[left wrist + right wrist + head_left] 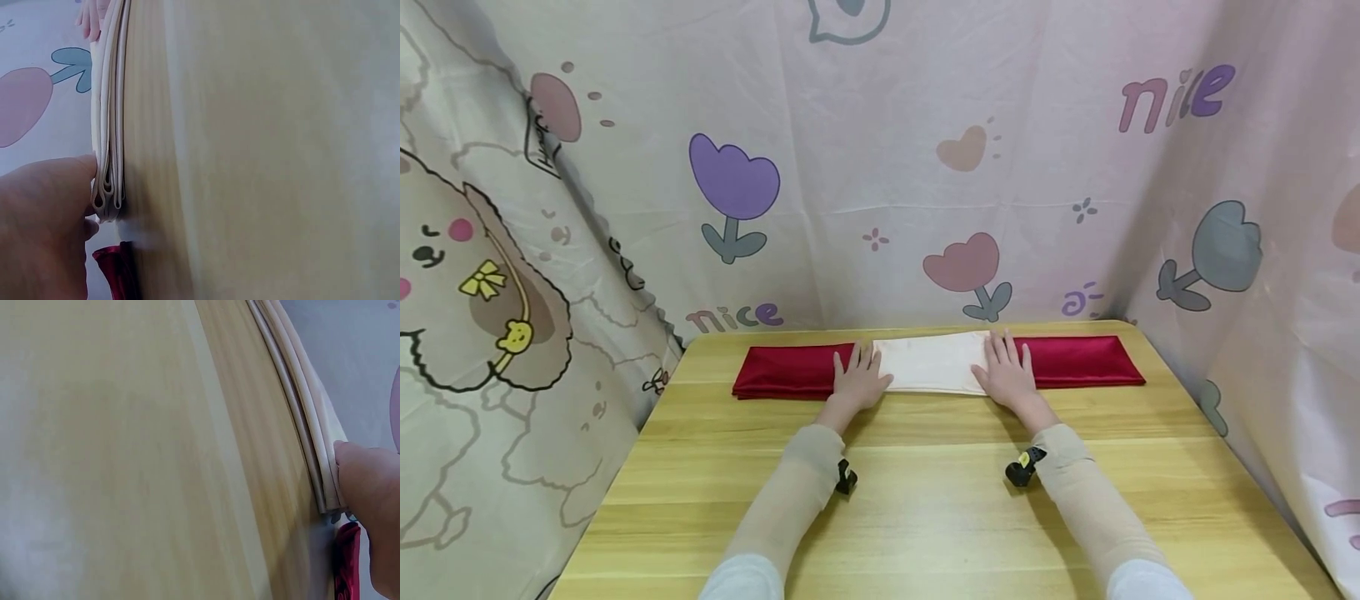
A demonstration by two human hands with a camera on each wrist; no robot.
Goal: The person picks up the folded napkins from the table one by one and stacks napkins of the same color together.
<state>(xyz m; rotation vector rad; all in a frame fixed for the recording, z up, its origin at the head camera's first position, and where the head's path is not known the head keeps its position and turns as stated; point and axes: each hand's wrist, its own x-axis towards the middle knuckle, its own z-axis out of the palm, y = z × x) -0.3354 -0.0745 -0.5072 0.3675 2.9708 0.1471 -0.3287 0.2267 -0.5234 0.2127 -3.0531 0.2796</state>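
White cloth, side edges partly hidden (by left hand, right hand)

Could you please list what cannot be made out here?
Head view: part of the left red cloth, behind the left hand.
Head view: the underside of the white cloth, beneath its top layer.
Right wrist view: the outer end of the right red cloth, past the bottom edge.
Left wrist view: part of the right hand, past the top edge.

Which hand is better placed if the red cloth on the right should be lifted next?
Probably the right hand: it rests at the right end of the white cloth, beside that red cloth. The left hand is at the opposite end.
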